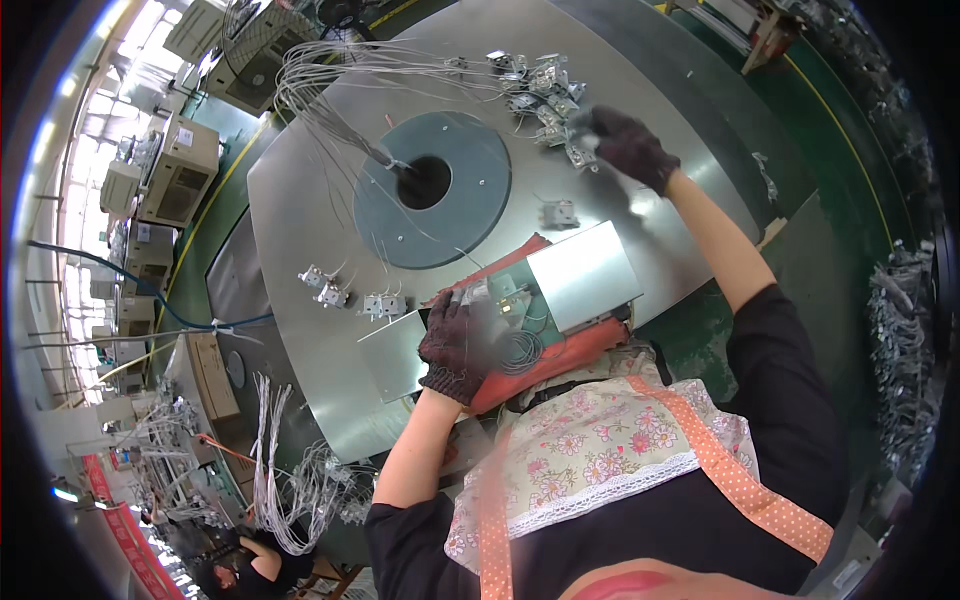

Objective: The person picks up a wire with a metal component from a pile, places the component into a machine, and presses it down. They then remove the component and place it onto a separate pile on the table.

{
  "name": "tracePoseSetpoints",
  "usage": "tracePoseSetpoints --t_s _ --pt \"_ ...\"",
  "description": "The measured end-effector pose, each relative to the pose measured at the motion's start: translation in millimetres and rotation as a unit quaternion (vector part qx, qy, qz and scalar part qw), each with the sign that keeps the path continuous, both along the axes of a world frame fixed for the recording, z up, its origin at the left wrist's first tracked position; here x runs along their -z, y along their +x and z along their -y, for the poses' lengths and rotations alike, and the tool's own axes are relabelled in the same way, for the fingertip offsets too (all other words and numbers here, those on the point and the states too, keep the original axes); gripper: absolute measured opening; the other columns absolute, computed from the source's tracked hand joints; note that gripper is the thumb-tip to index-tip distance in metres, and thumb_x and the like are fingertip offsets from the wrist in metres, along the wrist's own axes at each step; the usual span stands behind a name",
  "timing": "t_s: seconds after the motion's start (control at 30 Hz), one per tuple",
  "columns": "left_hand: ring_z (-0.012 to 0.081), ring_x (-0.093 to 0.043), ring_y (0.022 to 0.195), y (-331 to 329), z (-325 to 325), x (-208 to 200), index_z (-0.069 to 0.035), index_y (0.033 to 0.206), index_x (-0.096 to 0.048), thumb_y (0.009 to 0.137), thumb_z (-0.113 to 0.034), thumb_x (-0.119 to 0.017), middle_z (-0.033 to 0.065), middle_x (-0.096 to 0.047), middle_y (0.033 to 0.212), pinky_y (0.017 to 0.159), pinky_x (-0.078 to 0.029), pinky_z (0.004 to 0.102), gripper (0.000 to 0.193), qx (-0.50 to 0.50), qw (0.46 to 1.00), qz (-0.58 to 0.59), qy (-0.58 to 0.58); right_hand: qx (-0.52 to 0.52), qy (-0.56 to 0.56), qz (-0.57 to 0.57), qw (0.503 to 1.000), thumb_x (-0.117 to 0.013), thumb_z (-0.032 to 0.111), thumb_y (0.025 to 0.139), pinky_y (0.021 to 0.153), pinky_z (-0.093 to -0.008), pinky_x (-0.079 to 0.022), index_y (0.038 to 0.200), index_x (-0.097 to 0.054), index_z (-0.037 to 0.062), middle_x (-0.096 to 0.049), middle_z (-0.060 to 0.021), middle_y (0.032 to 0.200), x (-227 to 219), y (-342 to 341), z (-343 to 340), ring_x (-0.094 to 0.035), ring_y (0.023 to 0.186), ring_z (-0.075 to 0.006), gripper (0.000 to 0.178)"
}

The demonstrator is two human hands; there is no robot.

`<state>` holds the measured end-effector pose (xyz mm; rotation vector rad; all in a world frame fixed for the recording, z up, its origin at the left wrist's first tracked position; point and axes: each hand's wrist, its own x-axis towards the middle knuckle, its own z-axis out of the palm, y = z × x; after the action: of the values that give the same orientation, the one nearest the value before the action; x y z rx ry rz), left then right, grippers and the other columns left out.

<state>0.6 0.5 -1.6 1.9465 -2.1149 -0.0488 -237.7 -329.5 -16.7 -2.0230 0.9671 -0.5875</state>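
Upper right: right hand [632, 148] at piled metal parts [548, 98]. Centre: left hand [456, 345] beside a silver plate [586, 277]. Either grip: closure cannot be told. Loose part [559, 214] lies between; grey disc [478, 152], wire bundle [318, 100] crowd tabletop [305, 215], upper left.

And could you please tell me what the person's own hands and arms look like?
The left hand and right hand both wear dark maroon-brown fabric gloves. Black sleeves end near the elbows, leaving the forearms bare.
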Motion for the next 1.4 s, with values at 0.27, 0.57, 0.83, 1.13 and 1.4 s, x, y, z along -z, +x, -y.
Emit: tracePoseSetpoints --t_s 0.27,0.57,0.83,1.13,1.4 --pt "0.0358 -0.063 0.120 -0.6 -6.1 -6.1 0.002 0.126 -0.062 0.090 -0.030 -0.065 0.0218 -0.067 0.122 0.112 -0.043 0.0494 0.049 0.024 0.999 0.035 0.007 0.126 -0.223 -0.076 0.964 -0.070 0.022 0.077 0.105 -0.0433 -0.046 0.133 -0.059 0.0105 -0.061 -0.0192 0.136 10.5 45.3 89.3 -0.057 0.126 -0.0367 0.058" --pt "0.0371 -0.061 0.122 -4.3 -5.5 -6.5 0.000 0.129 -0.062 0.088 -0.032 -0.067 0.0199 -0.066 0.125 0.114 -0.039 0.0510 0.052 0.000 0.999 -0.043 0.031 -0.014 -0.113 0.059 0.992 -0.071 0.023 0.077 0.086 -0.0373 -0.053 0.133 -0.060 0.0171 -0.069 -0.0146 0.109 -0.7 22.7 134.1 -0.066 0.090 -0.0261 0.057" --pt "0.0384 -0.062 0.120 -7.7 2.5 -21.1 0.001 0.129 -0.060 0.090 -0.032 -0.066 0.0219 -0.067 0.122 0.113 -0.039 0.0510 0.052 0.017 0.999 -0.003 0.036 -0.136 0.355 0.478 0.792 -0.060 0.019 0.097 0.076 -0.0284 -0.055 0.153 -0.040 0.0094 -0.062 -0.0117 0.115 -74.1 -41.7 20.0 -0.062 0.090 -0.0170 0.061" --pt "0.0382 -0.063 0.120 2.2 -6.6 -7.5 0.001 0.130 -0.060 0.090 -0.037 -0.068 0.0225 -0.068 0.122 0.112 -0.041 0.0497 0.056 -0.002 1.000 0.001 0.016 -0.253 0.023 0.168 0.952 -0.079 0.003 0.081 0.093 -0.0339 -0.054 0.128 -0.062 0.0064 -0.066 -0.0074 0.111 -109.4 -17.2 -152.6 -0.067 0.103 -0.0192 0.050" --pt "0.0363 -0.063 0.119 4.5 -5.4 4.2 -0.001 0.130 -0.061 0.088 -0.038 -0.069 0.0207 -0.068 0.124 0.111 -0.041 0.0497 0.056 -0.012 1.000 -0.002 0.011 -0.331 0.319 0.393 0.797 -0.087 0.027 0.077 0.092 -0.0406 -0.058 0.145 -0.050 0.0096 -0.060 -0.0194 0.137 -113.7 -5.0 -138.8 -0.066 0.118 -0.0299 0.079"
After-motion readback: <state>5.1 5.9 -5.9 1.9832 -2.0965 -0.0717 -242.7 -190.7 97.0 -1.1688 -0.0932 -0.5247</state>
